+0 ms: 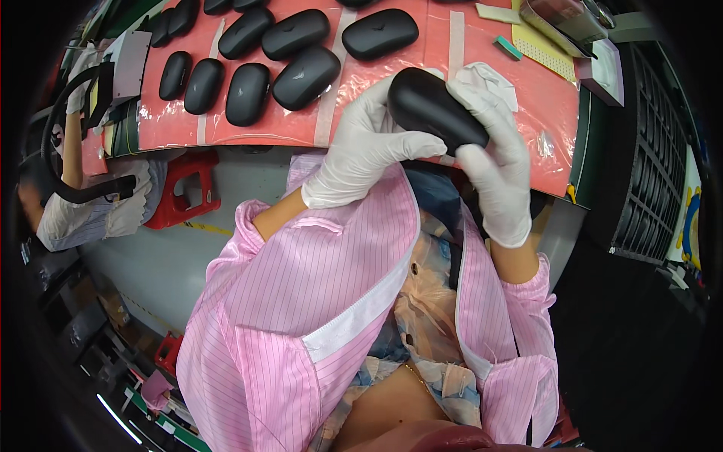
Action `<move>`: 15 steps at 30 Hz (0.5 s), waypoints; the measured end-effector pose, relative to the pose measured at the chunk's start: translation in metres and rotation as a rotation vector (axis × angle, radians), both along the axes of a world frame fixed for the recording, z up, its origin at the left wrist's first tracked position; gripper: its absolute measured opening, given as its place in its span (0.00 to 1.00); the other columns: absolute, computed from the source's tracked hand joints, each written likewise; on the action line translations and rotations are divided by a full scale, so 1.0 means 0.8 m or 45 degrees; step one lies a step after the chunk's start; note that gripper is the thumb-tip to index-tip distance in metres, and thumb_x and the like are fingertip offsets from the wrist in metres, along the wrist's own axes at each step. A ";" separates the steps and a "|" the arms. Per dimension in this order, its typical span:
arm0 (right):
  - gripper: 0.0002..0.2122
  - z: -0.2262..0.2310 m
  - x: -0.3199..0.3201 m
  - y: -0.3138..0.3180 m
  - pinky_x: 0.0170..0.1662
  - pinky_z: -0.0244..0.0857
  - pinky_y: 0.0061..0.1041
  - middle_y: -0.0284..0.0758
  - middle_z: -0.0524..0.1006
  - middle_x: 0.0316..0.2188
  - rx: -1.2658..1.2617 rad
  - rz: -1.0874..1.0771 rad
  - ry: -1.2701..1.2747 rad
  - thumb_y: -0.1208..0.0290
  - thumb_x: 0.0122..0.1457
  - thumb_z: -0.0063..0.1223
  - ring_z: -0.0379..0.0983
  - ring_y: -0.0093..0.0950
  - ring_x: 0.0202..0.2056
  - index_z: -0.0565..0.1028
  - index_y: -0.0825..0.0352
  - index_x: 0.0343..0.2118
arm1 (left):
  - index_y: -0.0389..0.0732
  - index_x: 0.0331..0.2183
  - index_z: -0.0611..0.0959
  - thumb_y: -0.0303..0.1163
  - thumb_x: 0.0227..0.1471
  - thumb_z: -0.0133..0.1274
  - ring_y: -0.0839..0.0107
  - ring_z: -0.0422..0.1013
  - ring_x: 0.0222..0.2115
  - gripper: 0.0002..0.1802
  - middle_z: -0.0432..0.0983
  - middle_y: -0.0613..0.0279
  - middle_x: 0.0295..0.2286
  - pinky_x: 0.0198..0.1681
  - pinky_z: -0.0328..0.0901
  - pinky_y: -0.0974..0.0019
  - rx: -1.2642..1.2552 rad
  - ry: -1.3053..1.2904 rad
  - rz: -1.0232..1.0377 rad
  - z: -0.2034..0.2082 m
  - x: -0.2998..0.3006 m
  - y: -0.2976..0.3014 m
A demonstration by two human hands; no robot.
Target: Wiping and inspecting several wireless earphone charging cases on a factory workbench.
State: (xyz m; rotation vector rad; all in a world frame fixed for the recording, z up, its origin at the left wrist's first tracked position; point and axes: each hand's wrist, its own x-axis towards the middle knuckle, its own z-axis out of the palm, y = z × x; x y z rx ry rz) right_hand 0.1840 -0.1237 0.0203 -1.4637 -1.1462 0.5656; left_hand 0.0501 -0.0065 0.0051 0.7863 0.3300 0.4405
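Note:
Held up over the near edge of the table is a smooth black oval case [432, 108], rounded like a pebble. My left hand [365, 139], in a white glove, grips its left end with the thumb along the lower side. On the right end, my gloved right hand [493, 154] has its fingers over the top and the thumb at the lower corner. The case's underside is hidden. Several similar black cases [247, 94] lie on the table to the left and farther back. A crumpled white cloth [489, 81] rests just behind my right hand.
Red sheeting under clear plastic covers the table [542, 143]. A small green block [508, 48] and a yellow dotted sheet [544, 53] lie at the back right. Black racks [651, 154] stand to the right. At left are a red stool [188, 188] and another person's arm [72, 147].

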 end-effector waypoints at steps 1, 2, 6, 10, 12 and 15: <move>0.22 -0.001 -0.005 -0.001 0.58 0.55 0.29 0.38 0.72 0.47 0.024 -0.019 -0.030 0.63 0.59 0.50 0.64 0.30 0.54 0.71 0.71 0.53 | 0.33 0.51 0.71 0.14 0.39 0.64 0.74 0.72 0.43 0.35 0.74 0.62 0.43 0.49 0.69 0.68 -0.016 0.004 -0.019 0.002 -0.003 0.003; 0.22 0.001 -0.003 0.000 0.58 0.55 0.29 0.38 0.72 0.47 0.019 -0.027 -0.030 0.63 0.59 0.50 0.64 0.30 0.54 0.71 0.71 0.53 | 0.33 0.51 0.71 0.15 0.39 0.64 0.74 0.72 0.43 0.35 0.74 0.62 0.43 0.48 0.70 0.68 -0.032 0.006 -0.043 0.002 -0.005 0.006; 0.24 0.000 0.013 0.004 0.59 0.56 0.34 0.42 0.71 0.50 0.073 -0.270 0.636 0.64 0.53 0.60 0.64 0.36 0.56 0.73 0.72 0.50 | 0.33 0.52 0.71 0.16 0.41 0.64 0.72 0.73 0.42 0.34 0.75 0.61 0.43 0.46 0.71 0.69 -0.027 0.041 -0.065 -0.002 -0.004 0.004; 0.14 0.008 0.004 -0.007 0.58 0.57 0.41 0.42 0.71 0.49 0.256 -0.307 -0.805 0.70 0.48 0.64 0.65 0.46 0.54 0.78 0.63 0.38 | 0.33 0.52 0.71 0.17 0.42 0.64 0.73 0.73 0.42 0.34 0.74 0.61 0.43 0.47 0.70 0.69 -0.040 0.095 -0.087 0.003 -0.003 0.003; 0.09 -0.002 0.010 -0.006 0.58 0.57 0.40 0.40 0.74 0.46 0.172 -0.280 -0.738 0.74 0.47 0.64 0.66 0.46 0.54 0.79 0.62 0.33 | 0.33 0.52 0.71 0.17 0.42 0.64 0.73 0.73 0.42 0.33 0.74 0.61 0.43 0.47 0.71 0.69 0.027 0.095 -0.079 0.006 -0.001 -0.002; 0.04 0.007 0.009 -0.012 0.56 0.59 0.39 0.38 0.76 0.43 0.138 -0.317 -0.566 0.76 0.50 0.60 0.67 0.44 0.54 0.78 0.64 0.30 | 0.33 0.52 0.71 0.17 0.42 0.64 0.74 0.72 0.43 0.33 0.74 0.61 0.44 0.48 0.70 0.70 0.061 0.104 -0.101 0.004 0.003 -0.004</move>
